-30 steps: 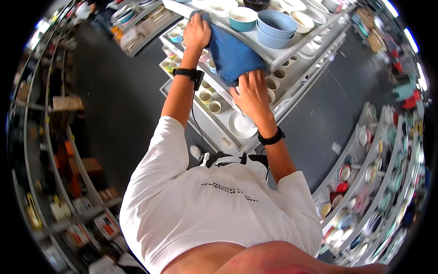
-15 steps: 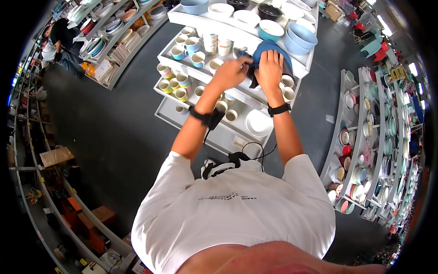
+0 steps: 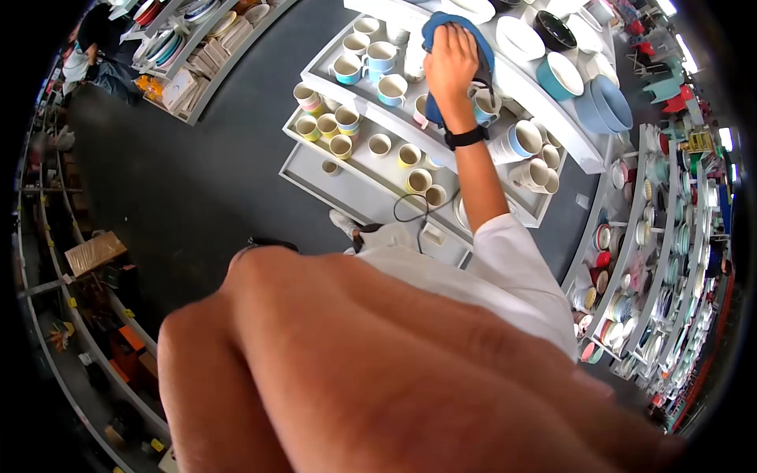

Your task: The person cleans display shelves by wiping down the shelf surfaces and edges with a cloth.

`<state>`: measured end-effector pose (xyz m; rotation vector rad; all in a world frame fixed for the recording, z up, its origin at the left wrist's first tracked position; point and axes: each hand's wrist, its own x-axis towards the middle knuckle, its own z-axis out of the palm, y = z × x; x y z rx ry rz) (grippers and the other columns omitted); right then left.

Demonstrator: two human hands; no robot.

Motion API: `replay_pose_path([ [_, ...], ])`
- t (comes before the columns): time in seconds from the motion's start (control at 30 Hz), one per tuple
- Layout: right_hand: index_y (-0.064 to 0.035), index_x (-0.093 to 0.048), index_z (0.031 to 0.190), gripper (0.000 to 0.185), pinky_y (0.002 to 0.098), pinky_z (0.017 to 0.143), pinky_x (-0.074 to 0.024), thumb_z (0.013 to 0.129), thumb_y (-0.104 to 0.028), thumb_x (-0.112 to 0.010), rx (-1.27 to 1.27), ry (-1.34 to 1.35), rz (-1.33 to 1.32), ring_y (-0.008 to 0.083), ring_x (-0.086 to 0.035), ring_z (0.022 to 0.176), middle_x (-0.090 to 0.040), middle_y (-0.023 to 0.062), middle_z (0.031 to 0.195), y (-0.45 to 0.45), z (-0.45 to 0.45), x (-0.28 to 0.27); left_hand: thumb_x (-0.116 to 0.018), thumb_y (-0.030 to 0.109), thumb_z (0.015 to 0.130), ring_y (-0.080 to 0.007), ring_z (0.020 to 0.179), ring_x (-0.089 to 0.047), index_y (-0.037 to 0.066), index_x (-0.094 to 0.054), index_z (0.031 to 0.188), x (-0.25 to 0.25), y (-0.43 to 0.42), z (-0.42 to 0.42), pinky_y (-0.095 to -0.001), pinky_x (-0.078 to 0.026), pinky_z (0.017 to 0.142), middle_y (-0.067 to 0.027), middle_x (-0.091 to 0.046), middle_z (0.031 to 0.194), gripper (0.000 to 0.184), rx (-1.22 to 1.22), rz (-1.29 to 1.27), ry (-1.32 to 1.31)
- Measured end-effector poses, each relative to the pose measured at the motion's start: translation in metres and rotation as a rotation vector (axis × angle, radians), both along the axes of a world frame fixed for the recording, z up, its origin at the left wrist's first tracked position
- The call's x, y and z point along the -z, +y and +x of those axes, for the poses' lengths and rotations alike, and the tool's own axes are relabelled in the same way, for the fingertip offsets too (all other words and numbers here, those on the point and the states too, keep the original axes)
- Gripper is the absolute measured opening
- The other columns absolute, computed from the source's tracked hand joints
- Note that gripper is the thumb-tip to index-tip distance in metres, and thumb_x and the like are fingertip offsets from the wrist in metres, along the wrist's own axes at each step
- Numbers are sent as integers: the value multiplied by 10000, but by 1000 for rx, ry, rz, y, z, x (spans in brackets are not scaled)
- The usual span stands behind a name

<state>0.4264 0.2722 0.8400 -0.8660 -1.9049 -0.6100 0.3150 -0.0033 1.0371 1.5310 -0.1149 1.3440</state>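
My right hand [image 3: 451, 67] grips a blue cloth [image 3: 482, 49] from above, fingers bent over it. The cloth hangs over cups on the upper tray of the white stand [image 3: 335, 75], and part of it shows below my palm. Beside it stand a blue-and-white mug [image 3: 485, 106] and another blue-and-white mug [image 3: 392, 90]. My left hand [image 3: 331, 339] is raised very close to the camera. It is large and blurred, and its fingertips are hidden, so what it touches cannot be made out.
Lower trays carry several cups [image 3: 341, 146]. Blue bowls [image 3: 603, 102] and a black bowl [image 3: 554, 30] sit on the top shelf. Shelves with dishes [image 3: 631, 229] line the right side. A person [image 3: 95, 47] is at the far left. A cable [image 3: 410, 206] hangs before the stand.
My left hand has left the cloth and come up close to the camera. My right hand stays on the cloth, and the view has shifted so the stand appears turned and further right.
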Motion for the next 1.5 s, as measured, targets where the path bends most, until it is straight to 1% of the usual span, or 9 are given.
replay_pose_path([
  [0.37,-51,-559,820,244,473,858,-416,622,-40,-703,205,179,11,335,-612,957,-651,145,936,3,28,20,-615,91,922,-242,682,-651,4,-675,925,23,132,-26,-338,-535,630,-112,-661,800,106,-93,97,288],
  [0.47,-35,-582,842,229,454,895,-406,656,-29,-716,263,271,23,332,-624,948,-672,158,971,7,33,28,-620,33,910,-235,729,-707,0,-700,925,71,175,-54,-323,-555,646,-115,-715,860,87,-328,61,550],
  [0.6,-17,-610,850,202,431,941,-398,680,-1,-719,244,355,43,315,-652,927,-702,159,981,10,26,27,-645,115,935,-156,748,-692,18,-701,1108,141,232,-133,-318,-560,681,-100,-732,966,206,-861,-537,923],
  [0.67,-11,-617,839,188,431,956,-400,679,9,-714,236,379,52,308,-659,921,-712,162,997,9,26,28,-695,168,925,-197,836,-719,9,-697,1148,181,276,-177,-332,-571,764,-128,-740,1014,274,-1268,-273,748],
  [1.17,-22,-591,980,374,489,1034,-398,620,-3,-690,283,241,-317,333,-607,1105,-668,158,1019,4,-139,-19,-791,176,864,-110,888,-697,-39,-689,1180,187,341,-194,-271,-559,833,-139,-758,996,396,-992,-240,806],
  [1.2,-23,-594,974,359,488,1012,-412,627,1,-683,305,227,-308,338,-610,1086,-667,157,1011,5,-152,-17,-826,273,819,-146,678,-632,-29,-717,1093,189,344,-193,-300,-531,702,-162,-719,803,422,-972,-233,662],
  [1.27,-26,-595,965,346,487,980,-425,631,3,-679,361,256,-281,345,-614,1051,-664,159,993,7,-171,-16,-817,245,823,-185,677,-660,-24,-717,1087,191,346,-199,-321,-538,691,-190,-719,829,390,-938,-236,747],
  [1.4,-32,-593,944,317,473,883,-463,640,13,-669,458,255,-311,363,-614,971,-649,166,945,10,-209,-18,-742,84,844,-345,846,-705,-10,-682,1136,198,350,-213,-375,-549,780,-263,-690,992,313,-787,-137,660],
  [1.5,-32,-578,959,342,479,766,-493,634,42,-657,189,311,-390,376,-607,846,-634,162,877,14,-252,-11,-635,-26,801,-324,985,-690,15,-609,1240,230,357,-245,-380,-526,875,-208,-700,1082,442,-439,-183,567],
])
